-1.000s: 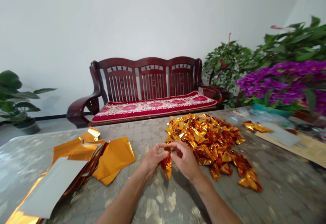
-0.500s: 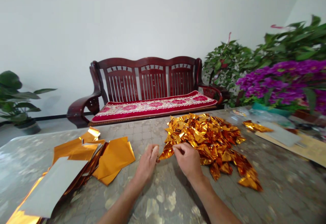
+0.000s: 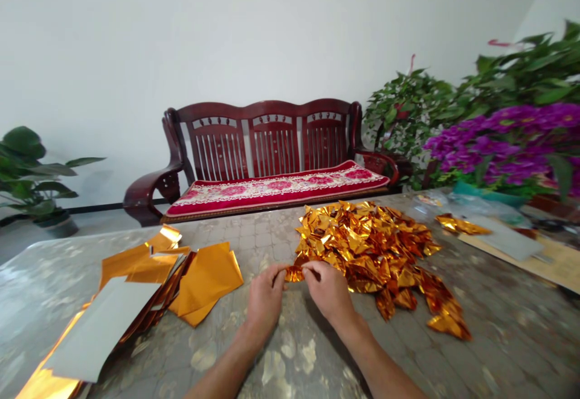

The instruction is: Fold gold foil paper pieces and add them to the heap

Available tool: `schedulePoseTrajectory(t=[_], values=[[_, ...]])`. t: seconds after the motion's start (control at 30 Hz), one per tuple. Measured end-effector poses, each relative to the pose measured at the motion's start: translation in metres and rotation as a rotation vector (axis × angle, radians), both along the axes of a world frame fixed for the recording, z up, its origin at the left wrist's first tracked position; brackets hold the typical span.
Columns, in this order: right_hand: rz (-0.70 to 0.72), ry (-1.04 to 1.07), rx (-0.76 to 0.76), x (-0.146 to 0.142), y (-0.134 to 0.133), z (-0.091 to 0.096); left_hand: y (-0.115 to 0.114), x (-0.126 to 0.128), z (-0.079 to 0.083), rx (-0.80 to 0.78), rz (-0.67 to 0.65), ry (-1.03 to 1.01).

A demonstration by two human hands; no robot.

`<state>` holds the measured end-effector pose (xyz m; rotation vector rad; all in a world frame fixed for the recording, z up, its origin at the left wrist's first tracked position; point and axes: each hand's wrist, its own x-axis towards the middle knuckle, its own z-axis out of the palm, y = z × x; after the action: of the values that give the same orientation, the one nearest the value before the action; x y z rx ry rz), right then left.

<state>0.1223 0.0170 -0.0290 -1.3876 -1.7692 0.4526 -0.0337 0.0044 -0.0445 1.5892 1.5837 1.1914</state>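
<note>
A small piece of gold foil [image 3: 294, 274] is pinched at its two ends by the left hand [image 3: 266, 299] and the right hand [image 3: 327, 290] — fingers nearly closed on it — just beside a crumpled foil heap [image 3: 367, 242] on the patterned table top [image 3: 507, 326].

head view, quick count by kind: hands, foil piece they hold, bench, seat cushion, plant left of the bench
left hand, right hand: 2
gold foil piece: 1
wooden bench: 1
red seat cushion: 1
potted plant: 1
total: 6
</note>
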Motion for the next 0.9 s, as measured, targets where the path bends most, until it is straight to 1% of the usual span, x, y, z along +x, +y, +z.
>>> schedulePoseTrajectory(t=[0.1,0.23,0.4,0.53,0.67,0.9], values=[[0.008,0.013,-0.031,-0.002,0.001,-0.003,0.001,0.0,-0.002,0.003,0.006,0.018],[0.007,0.033,-0.056,-0.003,0.002,-0.005,0.005,0.004,-0.009,-0.012,0.0,-0.066],[0.032,0.063,-0.084,-0.007,0.003,-0.012,0.01,0.007,-0.019,-0.028,0.043,-0.107],[0.058,0.083,-0.112,-0.012,0.002,-0.017,0.01,0.007,-0.025,-0.018,0.083,-0.103],[0.063,0.093,-0.132,-0.015,0.0,-0.02,0.008,0.007,-0.025,-0.008,0.086,-0.077],[0.055,0.141,-0.156,-0.017,0.001,-0.025,0.004,0.008,-0.02,-0.02,0.076,-0.065]])
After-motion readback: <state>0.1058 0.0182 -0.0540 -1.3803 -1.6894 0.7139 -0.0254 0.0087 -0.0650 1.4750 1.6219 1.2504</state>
